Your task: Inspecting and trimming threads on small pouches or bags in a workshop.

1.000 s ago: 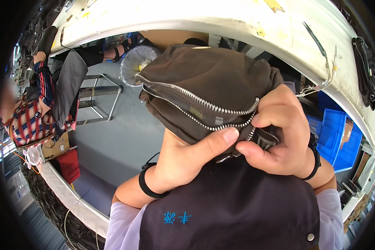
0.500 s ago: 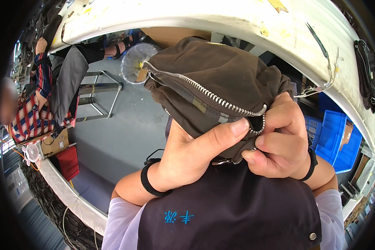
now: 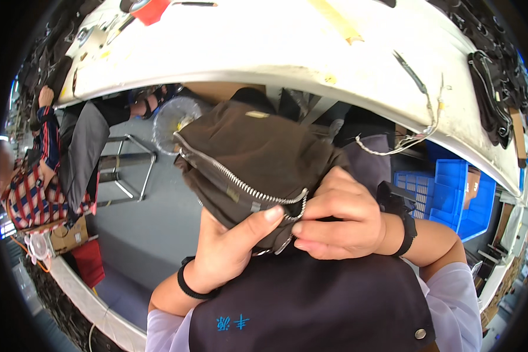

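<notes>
In front of my chest I hold a bunched dark brown cloth bag [image 3: 264, 141]. A silver metal zipper [image 3: 240, 182] curves across its near side, with a checked woven patch just below it. From the lower left my left hand [image 3: 223, 249] grips the cloth, its thumb pressed beside the zipper's right end. My right hand [image 3: 346, 214] pinches the cloth and zipper edge at that same end, fingers bent and pressed together. A short metal zipper part hangs below the two thumbs. The left fingers are mostly hidden under the bag.
A white worktable [image 3: 246, 53] spans the far side, bearing a thread snipper [image 3: 410, 70], white cords and a red tape roll [image 3: 149, 10]. Below it are a lined waste bin [image 3: 169, 123] and blue crates [image 3: 463, 199]. At left a seated person [image 3: 47, 182] works near a metal stool [image 3: 129, 167].
My view has shifted, showing more of the worktable. The bag and both hands now appear lower and farther left, and the zipper's end has turned slightly between my fingers.
</notes>
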Available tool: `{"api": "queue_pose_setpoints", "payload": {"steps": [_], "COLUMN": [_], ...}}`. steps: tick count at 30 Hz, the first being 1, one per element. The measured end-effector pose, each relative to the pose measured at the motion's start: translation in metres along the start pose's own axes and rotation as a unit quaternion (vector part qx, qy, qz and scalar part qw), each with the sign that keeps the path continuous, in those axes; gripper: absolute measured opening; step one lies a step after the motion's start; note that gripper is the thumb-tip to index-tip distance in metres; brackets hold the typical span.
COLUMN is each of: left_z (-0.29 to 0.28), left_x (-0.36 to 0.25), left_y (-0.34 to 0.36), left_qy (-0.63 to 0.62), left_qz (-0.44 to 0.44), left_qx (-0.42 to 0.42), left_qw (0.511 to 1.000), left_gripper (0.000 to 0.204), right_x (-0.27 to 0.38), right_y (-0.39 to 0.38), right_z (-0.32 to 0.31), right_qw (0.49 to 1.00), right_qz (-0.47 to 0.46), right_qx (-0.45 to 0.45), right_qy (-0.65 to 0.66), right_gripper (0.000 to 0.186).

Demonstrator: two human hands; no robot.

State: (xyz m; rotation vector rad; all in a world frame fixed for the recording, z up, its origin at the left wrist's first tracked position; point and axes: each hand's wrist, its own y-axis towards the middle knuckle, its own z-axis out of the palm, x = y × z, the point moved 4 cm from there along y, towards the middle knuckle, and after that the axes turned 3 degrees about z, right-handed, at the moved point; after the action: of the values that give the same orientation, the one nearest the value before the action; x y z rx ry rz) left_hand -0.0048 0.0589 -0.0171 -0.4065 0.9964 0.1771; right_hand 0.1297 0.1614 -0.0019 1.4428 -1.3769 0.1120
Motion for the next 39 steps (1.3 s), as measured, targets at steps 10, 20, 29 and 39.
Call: {"api": "queue_pose_setpoints", "payload": {"steps": [10,20,29,39], "left_z": [0.003,0.008,0.007,0.015], "left_x": [0.016,0.007,0.005,0.005], "left_y": [0.003,-0.004,-0.010,-0.010], "left_qy": [-0.074,-0.009,-0.014,-0.010], "left_qz": [-0.086,0.128,0.145,0.190], "left_qx": [0.004,0.007,-0.018,-0.042], "left_qw": [0.994,0.992,0.989,0.981], "left_gripper": [0.037,0.031,0.028,0.028], "right_x": [-0.042,-0.154,-0.149,-0.005], "right_y": [-0.005,-0.088,-0.094,-0.025], "right_z": [-0.109,-0.278,-0.283,-0.104], "right_qw": [0.933,0.705,0.831,0.923], "right_qz": [0.226,0.383,0.463,0.207], "right_qx": [-0.099,-0.031,-0.118,-0.084], "right_qy": [-0.263,-0.596,-0.285,0.312], "right_gripper": [0.010,0.042,0.039,0.057]}}
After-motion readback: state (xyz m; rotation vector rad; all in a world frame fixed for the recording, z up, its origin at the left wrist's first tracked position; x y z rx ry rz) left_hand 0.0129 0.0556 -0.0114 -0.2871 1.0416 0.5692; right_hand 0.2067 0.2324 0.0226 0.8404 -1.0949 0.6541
